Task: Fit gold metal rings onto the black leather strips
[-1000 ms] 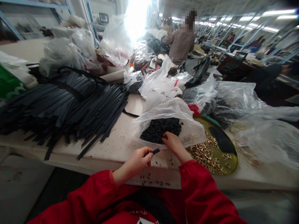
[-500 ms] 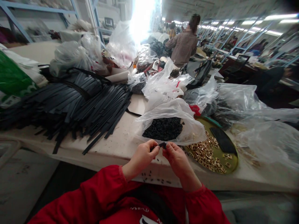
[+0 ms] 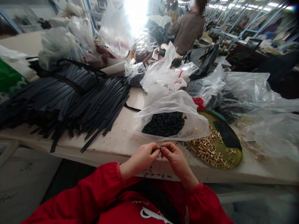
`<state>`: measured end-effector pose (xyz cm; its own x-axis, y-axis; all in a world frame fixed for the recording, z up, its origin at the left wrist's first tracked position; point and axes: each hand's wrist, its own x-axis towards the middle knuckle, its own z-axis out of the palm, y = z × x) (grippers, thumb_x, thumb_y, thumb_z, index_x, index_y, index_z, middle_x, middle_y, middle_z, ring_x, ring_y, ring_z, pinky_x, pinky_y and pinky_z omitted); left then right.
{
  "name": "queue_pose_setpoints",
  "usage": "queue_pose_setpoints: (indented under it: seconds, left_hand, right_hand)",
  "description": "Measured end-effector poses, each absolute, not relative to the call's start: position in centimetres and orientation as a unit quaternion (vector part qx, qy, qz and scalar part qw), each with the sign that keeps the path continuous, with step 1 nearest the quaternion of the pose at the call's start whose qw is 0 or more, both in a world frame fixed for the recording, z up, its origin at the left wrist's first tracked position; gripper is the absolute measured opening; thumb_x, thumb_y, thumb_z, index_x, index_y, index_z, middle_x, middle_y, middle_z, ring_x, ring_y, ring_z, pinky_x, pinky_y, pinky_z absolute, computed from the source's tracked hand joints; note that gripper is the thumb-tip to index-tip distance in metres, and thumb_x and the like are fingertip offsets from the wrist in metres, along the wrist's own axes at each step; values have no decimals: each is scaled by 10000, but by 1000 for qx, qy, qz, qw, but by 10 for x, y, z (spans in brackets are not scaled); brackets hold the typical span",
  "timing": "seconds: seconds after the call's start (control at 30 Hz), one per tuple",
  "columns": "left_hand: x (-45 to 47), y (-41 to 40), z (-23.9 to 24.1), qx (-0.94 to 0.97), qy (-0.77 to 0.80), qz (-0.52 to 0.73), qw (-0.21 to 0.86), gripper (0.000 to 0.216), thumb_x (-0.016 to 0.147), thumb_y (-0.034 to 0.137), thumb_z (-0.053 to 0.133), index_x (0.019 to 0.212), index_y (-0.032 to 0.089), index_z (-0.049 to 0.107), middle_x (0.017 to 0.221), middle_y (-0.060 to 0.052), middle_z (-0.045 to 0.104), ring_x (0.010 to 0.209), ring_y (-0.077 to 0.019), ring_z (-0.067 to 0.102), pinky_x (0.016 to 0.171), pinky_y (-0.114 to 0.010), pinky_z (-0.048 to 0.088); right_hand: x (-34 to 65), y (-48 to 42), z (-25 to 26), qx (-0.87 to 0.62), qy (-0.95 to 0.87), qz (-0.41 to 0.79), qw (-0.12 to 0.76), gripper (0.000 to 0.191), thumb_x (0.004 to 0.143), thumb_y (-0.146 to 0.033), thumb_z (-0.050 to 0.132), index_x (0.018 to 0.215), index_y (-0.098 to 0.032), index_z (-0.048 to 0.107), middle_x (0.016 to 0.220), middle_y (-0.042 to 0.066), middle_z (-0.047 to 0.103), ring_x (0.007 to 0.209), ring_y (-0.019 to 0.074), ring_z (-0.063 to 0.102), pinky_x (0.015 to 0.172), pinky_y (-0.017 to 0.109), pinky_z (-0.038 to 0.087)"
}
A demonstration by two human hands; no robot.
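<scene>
My left hand (image 3: 146, 155) and my right hand (image 3: 173, 157) meet fingertip to fingertip above the table's front edge. Between thumb and forefinger, each hand pinches dark material: a black strap end on the left, a small black loop on the right, though the fingers cover most of both. Just beyond them lies an open clear plastic bag (image 3: 161, 101) with a heap of small black loops (image 3: 163, 124) inside. Right of the bag, a round gold tray (image 3: 237, 155) carries many small gold buckles (image 3: 207, 149) and a flat black piece (image 3: 227, 133).
Bundled black straps (image 3: 93, 105) cover the left of the white table (image 3: 121, 124), some ends jutting over its front edge. Filled plastic bags (image 3: 247, 90) crowd the back and right. A person (image 3: 189, 31) stands beyond the table, facing away.
The camera view has tilted down slightly. My fingertips have drawn closer together, so less of the black strap and loop shows between them.
</scene>
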<state>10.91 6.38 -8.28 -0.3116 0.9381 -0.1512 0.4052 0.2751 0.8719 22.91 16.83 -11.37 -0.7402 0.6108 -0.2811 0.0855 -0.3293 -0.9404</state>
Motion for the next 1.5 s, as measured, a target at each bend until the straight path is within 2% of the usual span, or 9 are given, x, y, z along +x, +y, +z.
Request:
queue_pose_setpoints:
  seconds: [0.2, 0.37, 0.5, 0.63, 0.8, 0.97, 1.1, 1.3, 1.5]
  left_hand:
    - [109, 57, -78, 441, 673, 412, 427, 266, 773, 141, 360, 1004, 164, 491, 710, 12, 591, 660, -120, 550, 602, -218, 403]
    - [109, 51, -80, 379, 695, 421, 442, 253, 785, 224, 407, 1028, 157, 422, 633, 23, 584, 558, -118, 539, 493, -206, 384]
    - [113, 44, -79, 398, 735, 390, 387, 252, 769, 335, 483, 961, 173, 460, 636, 22, 567, 551, -124, 522, 484, -210, 364]
    - [117, 38, -78, 438, 775, 337, 308, 292, 751, 435, 512, 885, 177, 501, 701, -12, 588, 617, -154, 534, 528, -236, 357]
    - [121, 30, -75, 452, 788, 299, 294, 238, 738, 392, 535, 832, 173, 542, 753, -39, 624, 674, -185, 557, 577, -261, 374]
    - [125, 25, -68, 465, 709, 370, 380, 191, 766, 245, 454, 862, 168, 600, 838, -32, 644, 758, -162, 565, 645, -239, 410]
    - [126, 26, -68, 405, 646, 412, 499, 276, 726, 163, 422, 935, 134, 600, 792, -21, 630, 652, -120, 543, 596, -217, 428]
    - [126, 29, -74, 297, 567, 468, 609, 198, 693, 137, 457, 841, 112, 587, 741, -12, 613, 607, -88, 525, 599, -205, 426]
    - [125, 30, -83, 276, 540, 487, 628, 248, 728, 181, 493, 954, 113, 568, 775, -22, 623, 636, -92, 545, 625, -218, 437]
  right_hand:
    - [231, 157, -116, -325, -526, 767, 174, 222, 683, -367, 672, 774, -197, 563, 642, -38, 563, 557, 100, 497, 565, 236, 393]
    - [236, 141, -104, -308, -503, 784, 195, 333, 772, -512, 509, 794, -189, 586, 727, 17, 604, 646, 137, 540, 629, 276, 431]
    - [241, 131, -102, -334, -449, 809, 177, 249, 704, -426, 640, 818, -217, 568, 706, -27, 560, 573, 93, 477, 538, 217, 384]
    - [247, 123, -105, -310, -405, 854, 108, 290, 656, -408, 687, 800, -197, 547, 665, -39, 515, 537, 76, 428, 508, 198, 343]
    - [253, 117, -108, -300, -463, 822, 141, 303, 634, -355, 713, 706, -199, 464, 638, -54, 480, 566, 88, 427, 543, 204, 333]
    - [254, 117, -105, -329, -559, 735, 197, 293, 717, -397, 616, 660, -207, 401, 627, -44, 465, 590, 105, 442, 573, 226, 358]
    - [254, 119, -106, -355, -609, 671, 229, 278, 709, -380, 610, 853, -232, 424, 605, -69, 439, 519, 103, 424, 496, 222, 337]
    - [256, 122, -103, -331, -626, 694, 130, 222, 787, -428, 473, 841, -214, 454, 514, -77, 434, 431, 87, 370, 420, 209, 267]
    - [260, 128, -102, -313, -624, 711, 82, 219, 768, -414, 526, 788, -219, 426, 537, -74, 488, 429, 77, 371, 420, 197, 262]
